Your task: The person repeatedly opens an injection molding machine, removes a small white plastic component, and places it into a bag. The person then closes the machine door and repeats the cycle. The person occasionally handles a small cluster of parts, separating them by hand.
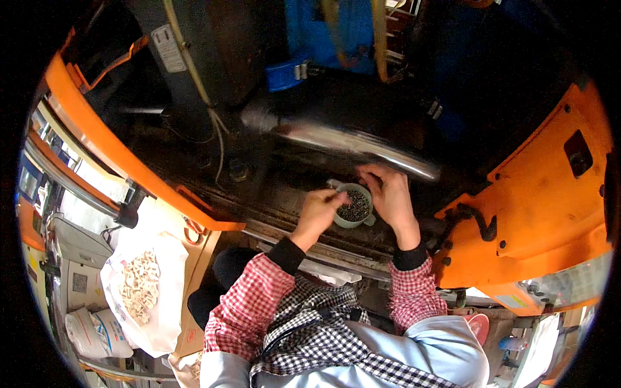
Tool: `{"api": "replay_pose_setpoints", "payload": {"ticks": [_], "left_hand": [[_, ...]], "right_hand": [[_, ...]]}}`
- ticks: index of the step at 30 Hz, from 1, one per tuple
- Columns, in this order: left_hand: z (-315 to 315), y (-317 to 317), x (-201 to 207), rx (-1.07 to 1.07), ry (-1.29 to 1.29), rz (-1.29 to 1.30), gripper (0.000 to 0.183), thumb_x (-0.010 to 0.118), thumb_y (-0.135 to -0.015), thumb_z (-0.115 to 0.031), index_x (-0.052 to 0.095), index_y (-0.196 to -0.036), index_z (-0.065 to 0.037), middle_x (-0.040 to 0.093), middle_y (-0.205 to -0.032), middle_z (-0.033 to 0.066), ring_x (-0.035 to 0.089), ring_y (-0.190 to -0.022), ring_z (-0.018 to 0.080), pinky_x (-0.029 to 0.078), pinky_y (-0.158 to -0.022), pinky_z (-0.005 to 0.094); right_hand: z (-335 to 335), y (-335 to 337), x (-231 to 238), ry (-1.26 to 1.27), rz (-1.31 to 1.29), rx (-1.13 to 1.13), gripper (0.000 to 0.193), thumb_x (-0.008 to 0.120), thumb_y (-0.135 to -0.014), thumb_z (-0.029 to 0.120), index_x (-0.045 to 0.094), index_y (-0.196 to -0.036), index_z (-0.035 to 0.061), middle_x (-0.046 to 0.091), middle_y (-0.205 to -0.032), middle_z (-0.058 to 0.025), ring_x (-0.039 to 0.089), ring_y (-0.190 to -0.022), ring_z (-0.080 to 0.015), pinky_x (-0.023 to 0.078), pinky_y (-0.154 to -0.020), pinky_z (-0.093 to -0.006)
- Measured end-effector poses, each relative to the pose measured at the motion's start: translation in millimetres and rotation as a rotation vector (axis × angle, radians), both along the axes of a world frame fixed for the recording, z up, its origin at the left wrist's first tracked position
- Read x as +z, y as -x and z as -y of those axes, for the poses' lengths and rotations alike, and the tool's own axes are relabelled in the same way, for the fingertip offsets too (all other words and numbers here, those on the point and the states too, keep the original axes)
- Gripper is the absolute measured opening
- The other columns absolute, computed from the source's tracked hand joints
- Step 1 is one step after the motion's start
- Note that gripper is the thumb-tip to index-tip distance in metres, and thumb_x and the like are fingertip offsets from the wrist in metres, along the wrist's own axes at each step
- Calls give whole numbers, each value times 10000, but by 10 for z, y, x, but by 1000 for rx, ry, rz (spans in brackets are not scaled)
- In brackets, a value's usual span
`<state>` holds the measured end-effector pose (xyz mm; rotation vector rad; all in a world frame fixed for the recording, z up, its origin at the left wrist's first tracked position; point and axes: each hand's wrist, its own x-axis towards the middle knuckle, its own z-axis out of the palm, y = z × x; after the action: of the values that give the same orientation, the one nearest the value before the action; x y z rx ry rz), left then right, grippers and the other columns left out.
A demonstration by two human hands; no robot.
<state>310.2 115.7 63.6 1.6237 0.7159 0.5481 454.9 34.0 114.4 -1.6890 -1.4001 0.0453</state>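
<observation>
Left hand [318, 210] pinches small dark pieces in the cup [354, 205]; right hand [390, 194] grips its rim. Contents look loose, spillable.

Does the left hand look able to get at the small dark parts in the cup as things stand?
Probably yes. The left hand is already at the rim of the cup, whose top is open, and the right hand sits at the far side, not over the parts.

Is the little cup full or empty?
Nearly full. The cup holds a heap of small dark bits, and the left hand dips fingers into it.
</observation>
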Motion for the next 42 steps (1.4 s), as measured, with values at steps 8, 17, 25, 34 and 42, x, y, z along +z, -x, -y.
{"api": "replay_pose_setpoints", "payload": {"ticks": [8,17,25,34,42], "left_hand": [[-42,-318,-307,-142,-1148,-356,120,529,-738,-90,606,-702,-6,587,-646,177,579,-616,352,424,-556,480],[-57,-382,-580,-169,-977,-217,360,496,-890,-200,407,-554,-104,317,-465,76,348,-420,219,324,-439,358],[-75,-574,-883,-142,-1097,-51,355,503,-888,-168,342,-573,-132,238,-492,71,271,-424,189,283,-424,372],[-32,-270,-201,-209,-1269,-361,148,584,-764,-112,527,-635,-67,484,-526,89,518,-477,229,441,-433,367],[38,-324,-56,-228,-1242,-327,100,578,-751,-118,561,-666,-68,545,-580,80,580,-551,237,471,-480,355]], "right_hand": [[-969,-22,276,-249,-442,-14,224,514,-912,77,570,-1101,-28,638,-905,-100,610,-781,-146,497,-680,-266],[-2570,-770,768,-630,-967,20,238,483,-901,18,487,-1125,-62,595,-893,-121,586,-791,-167,488,-706,-269],[-3447,-1484,1199,-624,-1041,-113,270,526,-918,110,504,-1140,-40,610,-853,-106,573,-731,-165,526,-713,-315],[-3697,-1057,1492,-813,-1290,-7,164,576,-898,142,575,-903,-21,591,-762,-53,541,-652,-113,446,-519,-221],[-4061,-1808,1235,-946,-1071,52,153,578,-892,117,588,-833,-24,599,-748,-54,548,-608,-125,466,-550,-238]]}}
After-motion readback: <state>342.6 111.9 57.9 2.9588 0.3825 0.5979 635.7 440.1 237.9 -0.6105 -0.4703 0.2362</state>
